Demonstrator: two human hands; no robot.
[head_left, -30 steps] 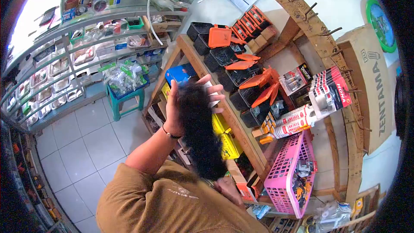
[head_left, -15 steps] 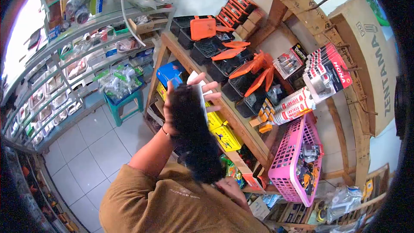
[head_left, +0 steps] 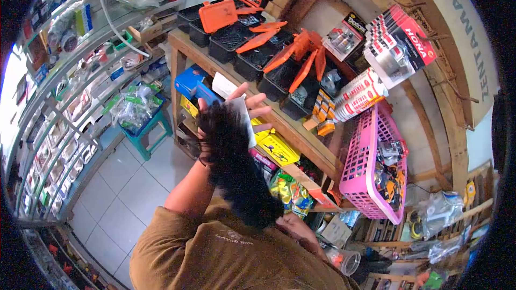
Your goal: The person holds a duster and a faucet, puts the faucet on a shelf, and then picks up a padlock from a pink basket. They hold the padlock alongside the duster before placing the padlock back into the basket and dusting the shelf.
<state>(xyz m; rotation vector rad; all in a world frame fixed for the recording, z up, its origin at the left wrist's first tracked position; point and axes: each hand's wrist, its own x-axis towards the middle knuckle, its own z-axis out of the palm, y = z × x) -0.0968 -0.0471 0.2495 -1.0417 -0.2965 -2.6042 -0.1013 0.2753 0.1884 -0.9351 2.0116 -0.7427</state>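
Observation:
A dark, furry or hair-like mass (head_left: 236, 166) runs down the middle of the view and covers much of both hands. Behind its upper end my left hand (head_left: 258, 111) is raised, fingers curving round the far edge of a white flat thing (head_left: 244, 121), its thumb on the other side. The palm is hidden. At the lower end of the dark mass, close to the brown shirt (head_left: 215, 247), my right hand (head_left: 295, 228) shows in part. Its fingers are not clear, nor is anything in them.
Black bins (head_left: 226, 43) with orange lids line a wooden shelf (head_left: 242, 91). Yellow boxes (head_left: 279, 147) and a blue box (head_left: 191, 81) lie below. A pink basket (head_left: 357, 166) stands right. A teal stool (head_left: 145, 142) and glass display shelves are left. A clear cup (head_left: 349, 260) is bottom right.
The view has shifted, so the shelf, bins and basket sit higher. The clear cup has come into view. My left hand still holds the white thing.

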